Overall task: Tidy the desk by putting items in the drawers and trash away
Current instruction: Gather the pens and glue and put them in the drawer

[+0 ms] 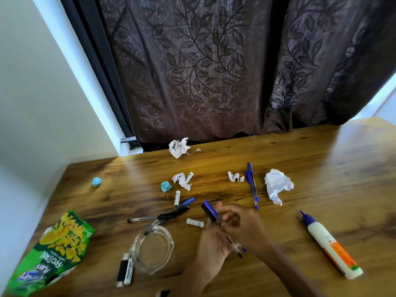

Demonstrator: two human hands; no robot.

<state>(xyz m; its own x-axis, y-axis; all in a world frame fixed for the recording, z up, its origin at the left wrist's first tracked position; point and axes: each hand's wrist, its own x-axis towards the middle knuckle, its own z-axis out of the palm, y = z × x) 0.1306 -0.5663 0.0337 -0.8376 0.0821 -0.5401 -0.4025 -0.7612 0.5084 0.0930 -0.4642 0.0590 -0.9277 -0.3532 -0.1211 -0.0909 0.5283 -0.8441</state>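
Nearest, both hands gather pens into a bundle, I judge for one trip to a drawer: the left hand [211,243] cradles them while the right hand [242,225] pinches the bundle of pens [211,212]. Beside them on the tabletop [321,168] sit a glass ashtray [153,249], two lighters [125,270], a snack bag [51,249] and a glue bottle [330,243]. Farther off lie three loose pens [165,215], two blue pens [251,185], three batteries [176,198] and six paper wads [277,185].

Head camera looks steeply down, close over the desk [278,151].
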